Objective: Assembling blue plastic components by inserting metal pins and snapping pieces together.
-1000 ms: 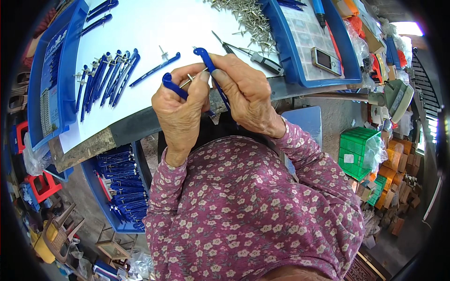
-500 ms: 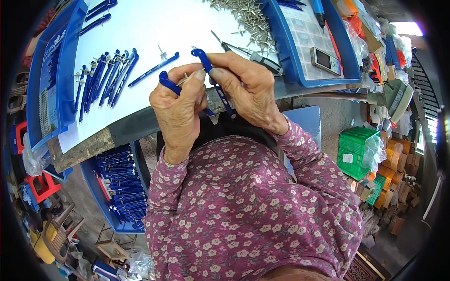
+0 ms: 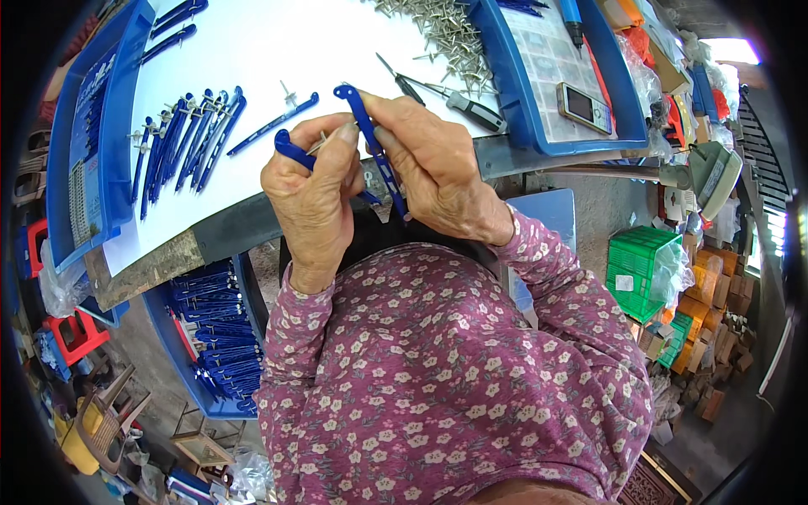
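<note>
Both my hands are over the table's front edge. My left hand (image 3: 310, 198) is closed around a blue plastic strip with a hooked end (image 3: 294, 152); a thin metal pin shows by its thumb and fingertip. Pinched in my right hand (image 3: 444, 164) is a second blue strip with holes (image 3: 358, 109), its rounded end up and its lower end pointing down toward my lap. The two strips are held side by side, apart at their tops. Beyond my left hand, a single blue strip (image 3: 268, 126) lies on the white sheet with a metal pin standing in it.
Several blue strips with pins (image 3: 187, 143) lie in a row at left, near a blue tray (image 3: 59, 189). A heap of metal pins (image 3: 459, 46), a screwdriver (image 3: 473, 111) and a blue tray (image 3: 523, 105) holding a phone (image 3: 585, 108) are right. Below the table, another tray (image 3: 231, 412) holds many strips.
Both hands have shifted slightly left with their strips. The strip in my right hand now sits a little higher and more tilted. Each hand keeps its hold.
</note>
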Motion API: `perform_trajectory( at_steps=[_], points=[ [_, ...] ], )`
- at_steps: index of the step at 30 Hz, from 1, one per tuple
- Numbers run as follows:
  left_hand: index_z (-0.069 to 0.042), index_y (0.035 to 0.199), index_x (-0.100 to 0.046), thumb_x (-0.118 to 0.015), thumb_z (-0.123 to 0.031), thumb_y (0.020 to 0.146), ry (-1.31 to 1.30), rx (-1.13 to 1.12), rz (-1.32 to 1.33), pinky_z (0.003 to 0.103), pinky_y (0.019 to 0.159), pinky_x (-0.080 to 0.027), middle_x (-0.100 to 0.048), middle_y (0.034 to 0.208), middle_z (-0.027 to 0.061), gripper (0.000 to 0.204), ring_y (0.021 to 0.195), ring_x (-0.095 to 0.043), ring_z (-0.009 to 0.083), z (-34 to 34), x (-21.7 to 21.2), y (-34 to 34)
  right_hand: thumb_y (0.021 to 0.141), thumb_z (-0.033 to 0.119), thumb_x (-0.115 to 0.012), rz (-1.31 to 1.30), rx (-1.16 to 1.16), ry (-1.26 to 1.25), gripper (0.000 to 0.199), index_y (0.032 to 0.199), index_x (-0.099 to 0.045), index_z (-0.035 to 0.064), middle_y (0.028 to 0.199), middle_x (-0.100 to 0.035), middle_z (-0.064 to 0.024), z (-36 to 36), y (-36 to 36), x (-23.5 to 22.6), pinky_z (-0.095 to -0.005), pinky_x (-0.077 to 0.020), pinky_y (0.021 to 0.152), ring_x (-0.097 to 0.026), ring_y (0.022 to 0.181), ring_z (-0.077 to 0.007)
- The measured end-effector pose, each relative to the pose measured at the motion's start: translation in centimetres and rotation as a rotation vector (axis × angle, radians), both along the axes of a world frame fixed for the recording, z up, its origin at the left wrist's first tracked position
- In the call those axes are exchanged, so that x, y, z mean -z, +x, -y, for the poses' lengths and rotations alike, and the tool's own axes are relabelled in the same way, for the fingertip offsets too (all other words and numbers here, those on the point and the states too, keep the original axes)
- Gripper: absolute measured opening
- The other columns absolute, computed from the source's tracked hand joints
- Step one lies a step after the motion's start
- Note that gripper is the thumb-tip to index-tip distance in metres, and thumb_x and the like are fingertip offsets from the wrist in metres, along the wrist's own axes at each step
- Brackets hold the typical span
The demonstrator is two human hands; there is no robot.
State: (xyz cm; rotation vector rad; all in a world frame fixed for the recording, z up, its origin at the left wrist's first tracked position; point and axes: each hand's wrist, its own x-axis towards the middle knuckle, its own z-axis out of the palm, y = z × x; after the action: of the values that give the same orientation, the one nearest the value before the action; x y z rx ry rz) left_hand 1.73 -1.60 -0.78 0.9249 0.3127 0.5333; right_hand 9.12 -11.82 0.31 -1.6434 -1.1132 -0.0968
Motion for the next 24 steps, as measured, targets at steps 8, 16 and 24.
perform_trajectory(
  at_steps=[8,16,24],
  points=[
    [0.004,0.091,-0.058,-0.058,-0.004,0.081,-0.131,0.079,0.000,0.018,0.038,-0.024,-0.042,0.052,-0.0034,0.013,0.041,-0.032,0.0031,-0.3,-0.4,0.1,0.075,-0.009,-0.055,0.116,-0.008,-0.129,0.034,0.109,-0.053,-0.0054,0.079,-0.058,-0.0137,0.6,0.7,-1.2,-0.0260,-0.0448,0.058,-0.059,0.070,-0.0208],
    [0.003,0.090,-0.059,-0.057,-0.004,0.080,-0.235,0.143,-0.001,0.018,0.038,-0.023,-0.040,0.053,-0.0044,0.012,0.043,-0.031,0.0031,-0.5,-0.3,0.2,0.071,-0.010,-0.059,0.259,-0.013,0.007,0.037,0.107,-0.057,-0.0006,0.086,-0.059,-0.0116,1.0,1.7,-0.7,-0.0250,-0.0485,0.060,-0.060,0.072,-0.0192],
    [0.002,0.089,-0.059,-0.057,-0.005,0.081,-0.306,0.258,-0.007,0.018,0.040,-0.023,-0.040,0.055,-0.0052,0.011,0.045,-0.031,0.0026,-0.5,-0.4,0.1,0.066,-0.009,-0.062,0.513,-0.093,0.022,0.040,0.104,-0.059,0.0006,0.096,-0.059,-0.0142,1.6,3.3,-0.1,-0.0280,-0.0507,0.064,-0.061,0.080,-0.0243]
  ],
)
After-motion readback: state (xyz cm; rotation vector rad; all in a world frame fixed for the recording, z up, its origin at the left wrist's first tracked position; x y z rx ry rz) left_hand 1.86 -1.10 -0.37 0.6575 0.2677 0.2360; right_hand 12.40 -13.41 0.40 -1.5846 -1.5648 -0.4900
